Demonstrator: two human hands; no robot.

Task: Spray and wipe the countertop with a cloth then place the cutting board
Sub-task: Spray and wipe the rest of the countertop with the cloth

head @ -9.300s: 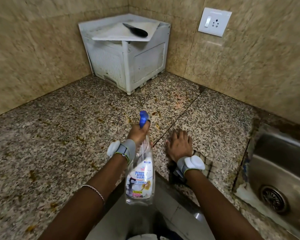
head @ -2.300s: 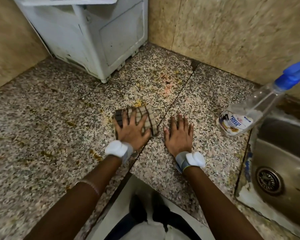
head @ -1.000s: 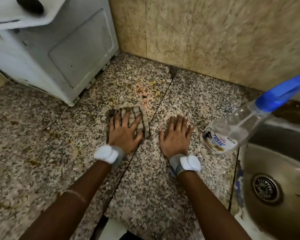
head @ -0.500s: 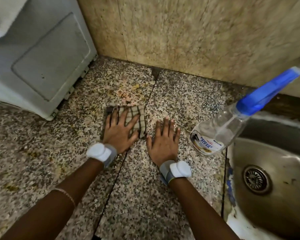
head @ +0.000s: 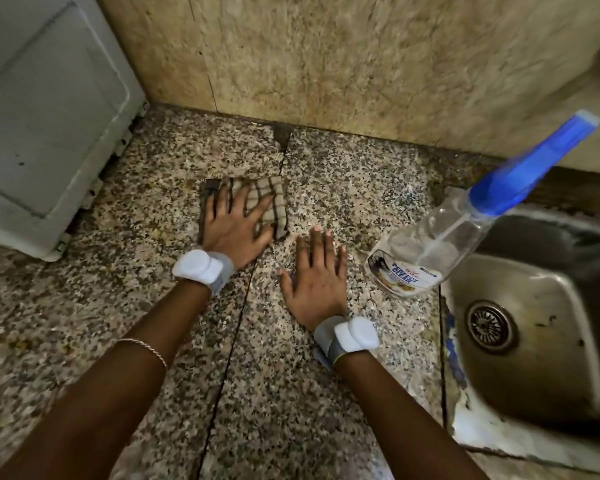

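**Cloth held flat under the left hand**

The cloth (head: 279,213) is pressed onto the countertop (head: 343,188) by the left hand (head: 236,233), whose fingers are spread and straight, with nothing pinched. The right hand (head: 317,278) is laid flat on bare stone at four o'clock from the left, its fingers straight. A spray bottle (head: 426,251) is stood at three o'clock from the right hand, just beside the sink (head: 465,427). A white box (head: 49,116) is seen at nine o'clock from the cloth.

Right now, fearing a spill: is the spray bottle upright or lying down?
Upright: the spray bottle stands on its base on the countertop beside the sink, blue trigger head uppermost. Its slant looks like lens distortion.
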